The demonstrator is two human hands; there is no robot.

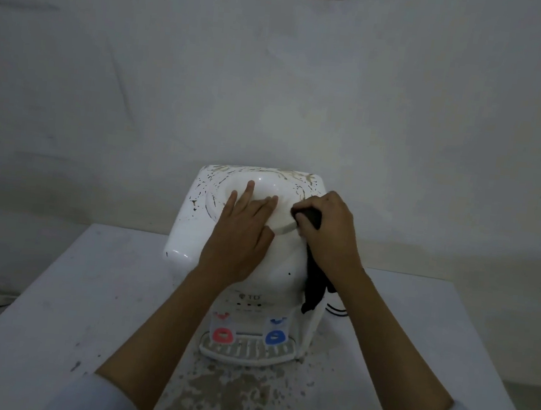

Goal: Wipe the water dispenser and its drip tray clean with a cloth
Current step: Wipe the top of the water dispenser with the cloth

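The right hand (326, 230) grips a dark bunched cloth (312, 286) at the white plastic water dispenser's (189, 229) right top edge. The grime lies leftward and rearward. The left hand (243, 232), fingers spread, presses flat there.

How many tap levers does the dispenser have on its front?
2: a red lever on the left and a blue lever on the right, both above the drip tray. None seems hidden.

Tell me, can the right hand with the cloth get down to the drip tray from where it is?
Probably yes. The right hand grips the cloth on the dispenser top; the drip tray sits open at the front below, nothing covering it. The left hand lies flat on top, out of the way.
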